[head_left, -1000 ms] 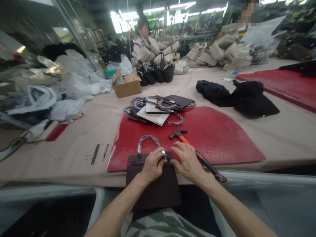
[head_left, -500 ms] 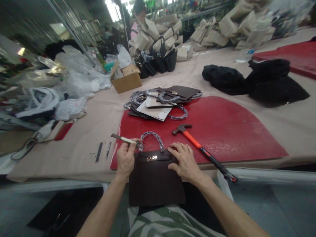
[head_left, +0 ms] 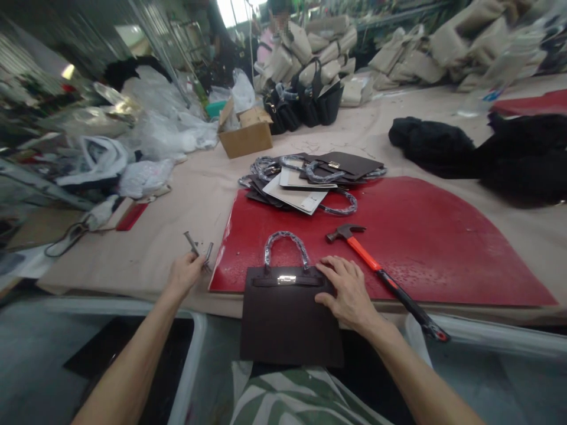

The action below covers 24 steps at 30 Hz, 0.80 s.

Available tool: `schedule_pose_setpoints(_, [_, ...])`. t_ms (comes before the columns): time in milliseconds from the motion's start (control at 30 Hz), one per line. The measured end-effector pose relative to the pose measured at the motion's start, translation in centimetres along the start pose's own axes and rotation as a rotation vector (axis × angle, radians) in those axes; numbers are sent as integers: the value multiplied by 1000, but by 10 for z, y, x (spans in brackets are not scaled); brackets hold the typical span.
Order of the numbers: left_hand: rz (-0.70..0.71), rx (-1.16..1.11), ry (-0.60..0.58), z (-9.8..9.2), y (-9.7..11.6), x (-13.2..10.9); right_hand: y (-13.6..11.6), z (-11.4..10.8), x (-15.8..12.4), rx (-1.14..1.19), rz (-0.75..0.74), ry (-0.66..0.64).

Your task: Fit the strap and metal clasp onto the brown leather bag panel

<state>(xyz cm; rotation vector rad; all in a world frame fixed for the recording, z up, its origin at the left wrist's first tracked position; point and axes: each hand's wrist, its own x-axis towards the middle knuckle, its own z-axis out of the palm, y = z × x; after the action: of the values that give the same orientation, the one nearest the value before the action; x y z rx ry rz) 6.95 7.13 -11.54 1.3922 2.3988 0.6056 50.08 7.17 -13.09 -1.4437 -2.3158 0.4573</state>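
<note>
A dark brown handbag panel point(head_left: 290, 321) hangs over the near table edge, its metal clasp and plastic-wrapped handle point(head_left: 286, 236) at the top. On its upper right corner rests my right hand point(head_left: 348, 289), fingers spread and slightly bent. Left of the panel, my left hand point(head_left: 183, 274) is low over the table, fingers pinched round a thin metal tool point(head_left: 191, 243); its lower part is hidden. A short metal rod point(head_left: 208, 254) shows right beside those fingertips. A claw hammer point(head_left: 376, 265) with an orange and black handle lies right of my right hand.
Under the panel's top is a red board point(head_left: 425, 236). Behind it lies a pile of similar panels point(head_left: 345, 162). A cardboard box point(head_left: 245, 139), black bags point(head_left: 305, 106) and black cloth point(head_left: 429, 141) stand further back. White bins point(head_left: 195, 348) flank me below the table edge.
My left hand has moved from the wrapped handle leftward and down to the small tools on the table. My right hand stays on the panel. The view has shifted left.
</note>
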Motion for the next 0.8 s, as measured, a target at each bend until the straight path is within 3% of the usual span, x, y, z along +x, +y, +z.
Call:
schedule_pose_setpoints(133, [-4, 273, -73, -1, 9, 16, 5, 3, 1, -4, -36, 18])
schedule_pose_setpoints(300, [-10, 322, -76, 10, 15, 34, 8, 5, 3, -5, -64, 26])
schedule_pose_setpoints(467, [21, 280, -60, 13, 19, 37, 11, 5, 4, -15, -70, 30])
schedule_pose_setpoints(667, [113, 96, -21, 10, 21, 23, 10, 4, 4, -15, -66, 16])
schedule_pose_setpoints(800, [159, -415, -19, 17, 22, 6, 6, 2, 2, 10, -38, 21])
